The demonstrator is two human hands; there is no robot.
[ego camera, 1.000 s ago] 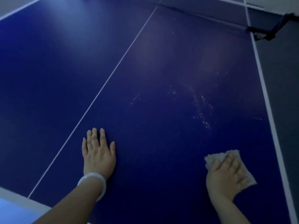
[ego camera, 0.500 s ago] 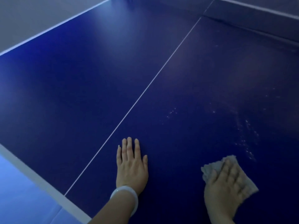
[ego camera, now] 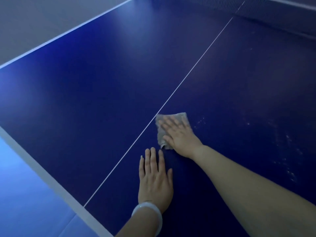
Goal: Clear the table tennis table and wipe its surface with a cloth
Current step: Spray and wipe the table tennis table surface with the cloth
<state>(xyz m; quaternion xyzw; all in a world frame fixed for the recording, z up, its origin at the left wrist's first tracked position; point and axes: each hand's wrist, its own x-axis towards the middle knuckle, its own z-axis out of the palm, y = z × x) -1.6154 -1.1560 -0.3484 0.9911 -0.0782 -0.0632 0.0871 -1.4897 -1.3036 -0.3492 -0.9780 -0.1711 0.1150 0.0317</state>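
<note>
Right hand (ego camera: 179, 134) flat on cloth (ego camera: 172, 118); left hand (ego camera: 154, 178) flat on table (ego camera: 85, 93)

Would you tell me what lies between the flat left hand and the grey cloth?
Only bare dark blue tabletop, in the head view, separates the left hand from the cloth.

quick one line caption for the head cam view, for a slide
Right hand presses a grey cloth by the white centre line of the blue table; left hand rests flat.
</note>
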